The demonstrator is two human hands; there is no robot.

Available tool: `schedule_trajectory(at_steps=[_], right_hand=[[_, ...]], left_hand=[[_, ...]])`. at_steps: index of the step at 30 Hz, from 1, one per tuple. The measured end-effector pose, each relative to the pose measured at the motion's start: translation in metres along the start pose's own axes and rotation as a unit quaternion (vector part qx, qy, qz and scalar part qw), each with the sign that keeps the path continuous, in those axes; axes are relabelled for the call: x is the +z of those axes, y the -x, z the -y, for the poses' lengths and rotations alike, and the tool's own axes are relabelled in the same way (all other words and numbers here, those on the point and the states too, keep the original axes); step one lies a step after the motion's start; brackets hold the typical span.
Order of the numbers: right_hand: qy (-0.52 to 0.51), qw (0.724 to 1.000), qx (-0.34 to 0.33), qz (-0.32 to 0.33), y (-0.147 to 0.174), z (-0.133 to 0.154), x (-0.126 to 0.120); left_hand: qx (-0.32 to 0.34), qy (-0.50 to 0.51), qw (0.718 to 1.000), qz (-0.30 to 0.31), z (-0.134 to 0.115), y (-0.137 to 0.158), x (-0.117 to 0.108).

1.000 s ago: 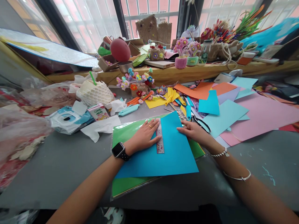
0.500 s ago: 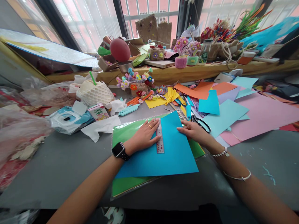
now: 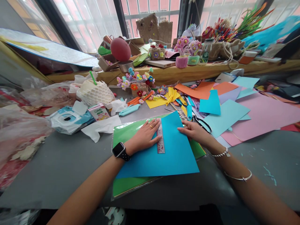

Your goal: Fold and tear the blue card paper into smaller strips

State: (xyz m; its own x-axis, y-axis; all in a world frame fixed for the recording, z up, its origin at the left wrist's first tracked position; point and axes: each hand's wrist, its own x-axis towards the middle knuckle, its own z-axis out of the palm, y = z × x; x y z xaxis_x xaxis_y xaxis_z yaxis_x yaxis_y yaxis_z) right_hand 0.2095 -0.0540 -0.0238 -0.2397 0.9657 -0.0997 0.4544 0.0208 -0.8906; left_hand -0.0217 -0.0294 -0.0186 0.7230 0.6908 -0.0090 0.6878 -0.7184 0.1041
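Note:
A sheet of bright blue paper [image 3: 178, 156] lies over a green pack of paper in a clear sleeve [image 3: 131, 185] on the grey table. Flat on the blue sheet, my left hand [image 3: 147, 134] presses a short patterned ruler [image 3: 160, 143], fingers stretched out along it and thumb across it. At the sheet's right edge, my right hand [image 3: 193, 132] has its thumb on top of the paper and its fingers bent by the edge, closed on it. Just beyond that hand are black-handled scissors [image 3: 203, 123], partly hidden.
Pale blue sheets [image 3: 228, 114], pink paper [image 3: 264, 115] and orange paper [image 3: 197, 90] spread at right. Yellow strips [image 3: 172, 96] lie behind. A wipes pack [image 3: 69, 119], a small carton [image 3: 98, 112] and a white foam-netted item with a green straw [image 3: 95, 93] stand left. Flower crafts [image 3: 138, 84] sit at the back.

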Motion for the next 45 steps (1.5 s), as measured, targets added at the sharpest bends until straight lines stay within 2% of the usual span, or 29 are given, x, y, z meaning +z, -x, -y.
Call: schedule_trajectory(at_steps=[7,24,29,32,35,39,45], right_hand=[[0.012,1.000,0.005,-0.015,0.001,0.002,0.001],[0.005,1.000,0.006,0.000,0.000,0.002,0.000],[0.020,0.999,0.002,-0.025,0.001,0.002,0.002],[0.056,0.996,-0.008,-0.062,0.000,0.006,0.003],[0.113,0.988,-0.023,-0.104,-0.006,0.014,0.003],[0.226,0.967,-0.050,-0.106,-0.020,0.029,0.001],[0.407,0.898,-0.103,-0.131,-0.028,0.055,0.008]], left_hand=[[0.004,-0.001,1.000,0.003,0.001,0.000,0.000],[-0.005,-0.007,1.000,0.002,-0.002,-0.001,-0.001],[-0.001,-0.008,1.000,-0.002,-0.002,0.000,-0.001],[-0.001,-0.008,1.000,-0.004,-0.002,0.000,0.000],[-0.002,-0.006,1.000,-0.010,-0.002,0.001,0.001],[0.002,-0.006,1.000,-0.020,-0.001,0.002,0.002],[0.003,-0.008,1.000,-0.023,-0.001,0.002,0.003]])
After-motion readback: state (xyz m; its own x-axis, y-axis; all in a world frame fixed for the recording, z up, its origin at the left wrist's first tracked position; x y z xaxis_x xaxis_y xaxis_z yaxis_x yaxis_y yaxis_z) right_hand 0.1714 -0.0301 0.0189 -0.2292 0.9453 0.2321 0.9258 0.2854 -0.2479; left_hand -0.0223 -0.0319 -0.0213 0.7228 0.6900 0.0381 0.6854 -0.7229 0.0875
